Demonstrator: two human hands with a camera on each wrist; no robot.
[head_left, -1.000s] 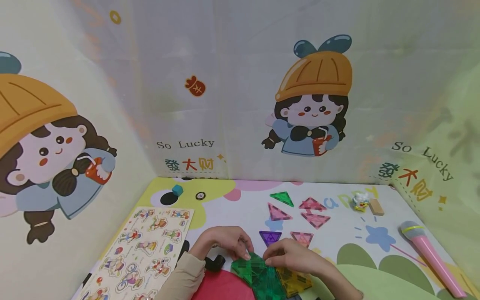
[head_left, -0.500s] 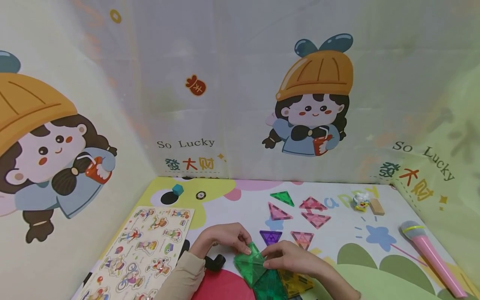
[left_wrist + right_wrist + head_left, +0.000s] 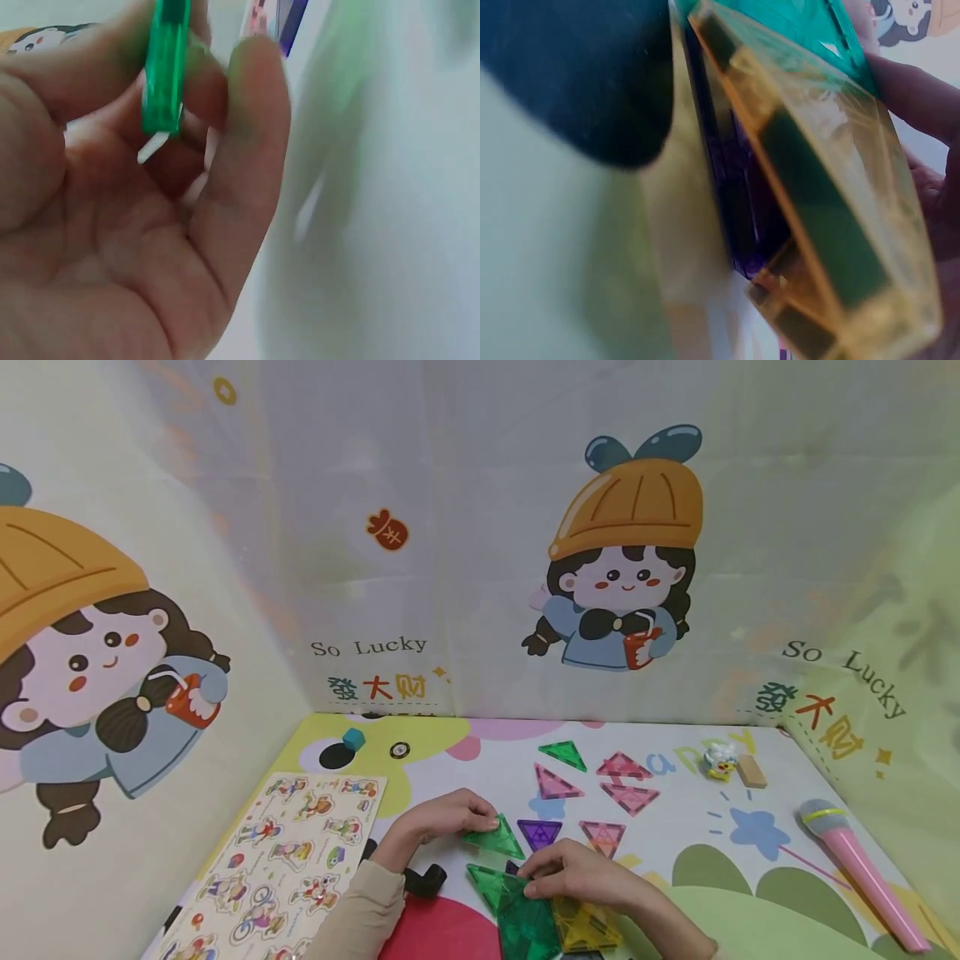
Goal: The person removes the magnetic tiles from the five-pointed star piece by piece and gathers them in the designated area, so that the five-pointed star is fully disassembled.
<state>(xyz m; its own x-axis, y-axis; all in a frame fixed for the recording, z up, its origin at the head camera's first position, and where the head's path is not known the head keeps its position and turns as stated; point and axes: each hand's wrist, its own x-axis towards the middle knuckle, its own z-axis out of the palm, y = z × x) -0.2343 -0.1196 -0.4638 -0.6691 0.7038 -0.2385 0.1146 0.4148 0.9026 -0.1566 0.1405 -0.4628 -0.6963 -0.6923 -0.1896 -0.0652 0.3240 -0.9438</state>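
A green triangular magnetic tile [image 3: 497,838] is pinched between the thumb and fingers of my left hand [image 3: 448,817]; in the left wrist view that tile [image 3: 166,71] shows edge-on. Just in front stands a structure of translucent magnetic tiles, with green tiles [image 3: 525,920] at the left and yellow ones [image 3: 587,927] at the right. My right hand [image 3: 581,878] grips its upper edge with thumb and fingers. From the right wrist, a yellow tile [image 3: 840,187] leans at a slant, and a purple tile [image 3: 739,217] shows beneath it.
Several loose triangle tiles lie beyond the hands, among them a purple one [image 3: 539,834] and a pink one [image 3: 630,797]. A wooden picture puzzle board [image 3: 277,860] is at the left, a pink toy microphone [image 3: 862,877] at the right. A black curved object [image 3: 426,882] lies near the left wrist.
My left hand has lifted the green triangle away from the structure, up and slightly left, leaving a gap between them. The right hand stays at the structure's upper edge.
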